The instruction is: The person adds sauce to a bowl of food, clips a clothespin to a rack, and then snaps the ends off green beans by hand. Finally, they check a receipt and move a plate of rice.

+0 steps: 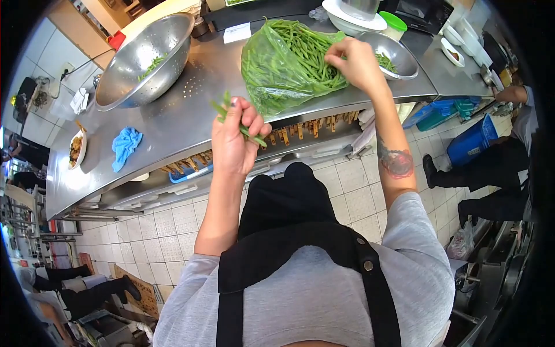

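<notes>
My left hand [236, 137] is closed around a few green beans [221, 108], whose ends stick out above and below the fingers, in front of the counter edge. Over the right side of a clear green-tinted plastic bag [263, 72] hangs my right hand [359, 62], its fingers curled together. Whatever they may hold is hidden. Loose green beans [300, 46] fill the open bag. Just beyond that hand stands a steel bowl [407, 56] with green pieces inside. On the left, a large steel colander [170, 43] holds some more green pieces.
A blue cloth [126, 147] and a white dish of food [78, 149] lie on the left of the steel counter [173, 121]. White bowls [352, 20] and a green-lidded tub [393, 24] stand at the back. Co-workers are at both sides; a blue bin [471, 141] is on the right.
</notes>
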`<state>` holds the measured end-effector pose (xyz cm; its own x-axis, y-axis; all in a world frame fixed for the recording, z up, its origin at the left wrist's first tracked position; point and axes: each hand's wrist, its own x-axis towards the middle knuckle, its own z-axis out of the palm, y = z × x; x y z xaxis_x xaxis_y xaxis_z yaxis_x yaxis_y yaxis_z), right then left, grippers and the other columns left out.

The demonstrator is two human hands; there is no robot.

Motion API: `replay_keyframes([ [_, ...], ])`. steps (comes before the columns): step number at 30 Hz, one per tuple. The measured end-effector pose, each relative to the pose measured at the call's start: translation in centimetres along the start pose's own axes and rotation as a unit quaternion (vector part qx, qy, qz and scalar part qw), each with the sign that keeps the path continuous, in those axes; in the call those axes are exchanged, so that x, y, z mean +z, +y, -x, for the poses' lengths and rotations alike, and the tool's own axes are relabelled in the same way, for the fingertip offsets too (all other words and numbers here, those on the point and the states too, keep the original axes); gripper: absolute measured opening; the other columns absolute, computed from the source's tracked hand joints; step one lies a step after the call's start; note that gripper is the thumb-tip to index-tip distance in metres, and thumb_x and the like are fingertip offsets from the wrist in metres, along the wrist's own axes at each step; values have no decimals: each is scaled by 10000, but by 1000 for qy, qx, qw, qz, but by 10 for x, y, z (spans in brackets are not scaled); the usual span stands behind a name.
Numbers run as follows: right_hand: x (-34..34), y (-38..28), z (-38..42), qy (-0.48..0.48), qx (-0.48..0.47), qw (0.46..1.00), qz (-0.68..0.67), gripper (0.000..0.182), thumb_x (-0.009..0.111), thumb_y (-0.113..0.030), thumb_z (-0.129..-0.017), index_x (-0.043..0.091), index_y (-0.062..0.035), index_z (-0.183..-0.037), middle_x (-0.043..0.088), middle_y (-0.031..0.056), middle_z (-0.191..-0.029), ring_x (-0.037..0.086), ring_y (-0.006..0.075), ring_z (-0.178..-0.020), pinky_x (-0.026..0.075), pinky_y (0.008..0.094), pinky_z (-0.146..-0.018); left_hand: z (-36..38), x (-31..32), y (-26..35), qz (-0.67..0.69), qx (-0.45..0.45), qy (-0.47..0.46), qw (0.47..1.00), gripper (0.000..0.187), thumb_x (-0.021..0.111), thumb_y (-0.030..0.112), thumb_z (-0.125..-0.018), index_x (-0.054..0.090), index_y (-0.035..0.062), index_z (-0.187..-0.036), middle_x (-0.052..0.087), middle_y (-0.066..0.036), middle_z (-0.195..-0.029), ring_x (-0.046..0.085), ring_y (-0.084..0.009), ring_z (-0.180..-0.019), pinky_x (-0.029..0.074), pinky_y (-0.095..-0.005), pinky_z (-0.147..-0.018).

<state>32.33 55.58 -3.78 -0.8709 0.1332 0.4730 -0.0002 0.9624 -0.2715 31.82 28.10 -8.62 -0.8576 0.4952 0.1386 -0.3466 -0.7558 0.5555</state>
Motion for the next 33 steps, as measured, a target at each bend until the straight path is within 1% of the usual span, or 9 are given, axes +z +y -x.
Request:
replay_keyframes([
  [4,-24,-15,11,53,69,976,-198,189,671,-179,-832,696,-45,-962,682,68,-783,610,103,-715,462,239,-669,1,0,8,-136,-74,-63,986,171,506,207,-961,524,54,-888,527,-7,-718,470,-122,-527,442,-264,-521],
  [7,-36,-24,24,100,58,941,-318,181,662,-162,-849,694,-21,-958,689,51,-805,586,59,-712,448,201,-660,5,29,-3,-431,43,8,901,89,569,96,-897,562,31,-957,574,-12,-699,502,-114,-486,422,-249,-463],
  [10,-40,-50,46,17,-5,904,-428,158,656,-110,-851,691,2,-956,681,23,-819,585,65,-697,445,197,-658,6,49,-14,-505,166,-34,846,147,600,45,-837,586,34,-983,610,-46,-733,562,-149,-529,449,-274,-486],
  [12,-33,-65,62,4,-2,893,-449,145,653,-97,-850,690,3,-948,675,15,-811,579,64,-698,440,194,-650,6,50,-18,-540,226,-52,809,190,616,19,-807,598,35,-996,628,-63,-750,591,-167,-551,462,-287,-498],
  [15,-27,-79,77,-19,5,872,-489,120,649,-70,-847,688,4,-933,663,0,-795,568,62,-700,429,187,-635,0,44,-22,-649,384,-90,650,255,660,7,-733,620,42,-982,635,-109,-780,638,-239,-642,492,-335,-550],
  [23,-22,-76,79,-35,0,913,-405,92,647,-81,-851,650,9,-831,586,-9,-733,489,40,-652,414,202,-589,-1,28,-18,-679,383,-127,614,239,679,31,-704,622,32,-936,611,-128,-761,615,-314,-687,488,-367,-582],
  [26,-9,-71,80,-153,78,726,-666,125,643,-126,-862,625,-6,-896,565,4,-770,476,47,-670,389,202,-591,4,28,-20,-676,350,-131,635,223,660,6,-715,615,16,-933,644,-130,-795,642,-295,-710,499,-339,-609],
  [30,10,-66,86,-214,114,586,-773,166,615,-176,-885,584,-18,-926,559,10,-811,482,58,-719,351,186,-598,8,29,-16,-677,289,-154,659,182,626,-17,-735,598,-6,-914,659,-124,-804,656,-264,-718,506,-321,-636],
  [33,15,-57,87,-276,75,545,-788,169,589,-185,-901,565,-18,-909,554,15,-813,492,68,-745,365,191,-612,9,25,-13,-653,244,-180,694,145,620,12,-769,578,-11,-906,626,-115,-750,627,-249,-662,479,-322,-598],
])
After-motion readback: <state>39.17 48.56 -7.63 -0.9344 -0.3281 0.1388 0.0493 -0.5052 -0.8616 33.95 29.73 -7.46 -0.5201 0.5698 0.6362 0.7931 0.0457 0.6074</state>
